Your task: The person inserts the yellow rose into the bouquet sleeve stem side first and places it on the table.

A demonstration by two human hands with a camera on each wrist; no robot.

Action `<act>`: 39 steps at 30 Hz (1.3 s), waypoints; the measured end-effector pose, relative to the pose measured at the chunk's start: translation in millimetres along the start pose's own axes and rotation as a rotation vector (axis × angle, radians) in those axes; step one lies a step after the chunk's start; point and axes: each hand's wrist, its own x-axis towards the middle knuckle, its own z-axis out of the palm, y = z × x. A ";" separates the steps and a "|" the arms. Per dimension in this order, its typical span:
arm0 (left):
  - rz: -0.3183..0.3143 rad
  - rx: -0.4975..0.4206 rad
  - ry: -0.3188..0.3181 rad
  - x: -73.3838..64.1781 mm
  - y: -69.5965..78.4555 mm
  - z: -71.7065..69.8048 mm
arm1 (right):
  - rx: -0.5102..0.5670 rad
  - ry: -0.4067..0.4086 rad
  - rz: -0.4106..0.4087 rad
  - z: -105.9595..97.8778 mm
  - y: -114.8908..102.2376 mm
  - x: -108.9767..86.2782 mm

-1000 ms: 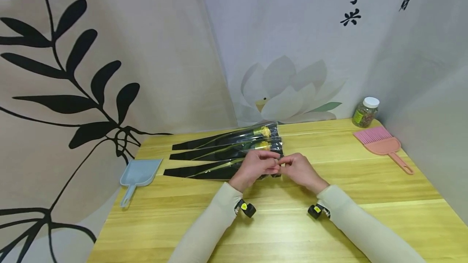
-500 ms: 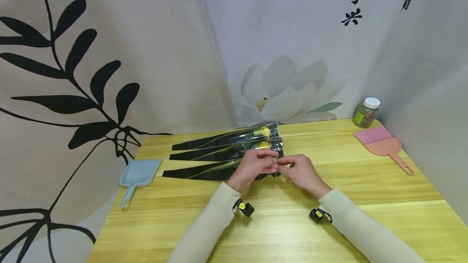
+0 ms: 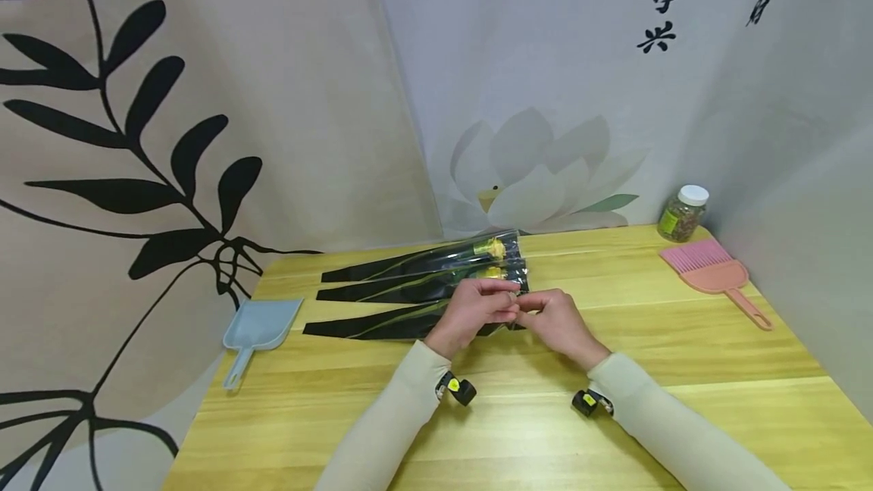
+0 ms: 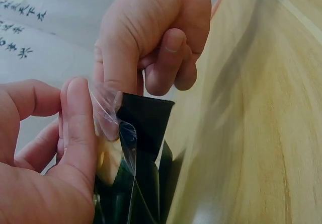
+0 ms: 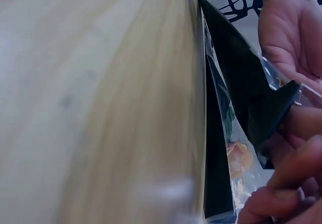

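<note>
Three flowers in black-and-clear sleeves lie side by side with their open ends to the right. Both my hands are at the open end of the nearest sleeved flower (image 3: 382,322). My left hand (image 3: 472,311) pinches the clear film (image 4: 104,100) at its edge between thumb and fingers. Opposite it, my right hand (image 3: 561,324) grips the sleeve's rim beside the black flap (image 4: 147,118). The yellowish bloom inside is partly hidden by fingers. Behind lie the middle sleeved flower (image 3: 392,291) and the far sleeved flower (image 3: 409,264), both with yellow blooms.
A light blue dustpan (image 3: 261,324) lies at the table's left edge. On the right are a pink brush with an orange handle (image 3: 716,275) and a white-lidded jar (image 3: 682,214). Printed cloth (image 3: 307,97) hangs behind the wooden table (image 3: 518,430).
Both hands stay at the nearest sleeve's open end. My right fingertips have shifted slightly left, closer to my left hand. The other objects have not moved.
</note>
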 end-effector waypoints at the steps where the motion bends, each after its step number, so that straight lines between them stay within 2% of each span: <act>1: 0.003 0.001 -0.003 0.4 -0.2 0.5 | -0.008 -0.003 -0.003 0.7 -0.1 0.6; 6: 0.008 0.017 -0.025 0.5 0.7 2.7 | -0.034 -0.030 -0.008 3.1 -2.4 3.7; 23: 0.013 0.008 -0.006 2.4 -1.0 6.3 | -0.087 -0.059 0.002 -5.1 1.6 2.9; 30: 0.010 0.072 0.060 3.7 -3.1 11.9 | -0.054 -0.074 0.045 -21.1 0.6 -3.0; 34: 0.015 0.132 0.099 5.3 -9.3 14.8 | -0.038 -0.072 0.075 -29.2 -0.6 -7.4; 39: 0.019 0.158 0.138 5.6 -17.3 18.4 | -0.017 -0.059 0.103 -34.8 0.0 -10.6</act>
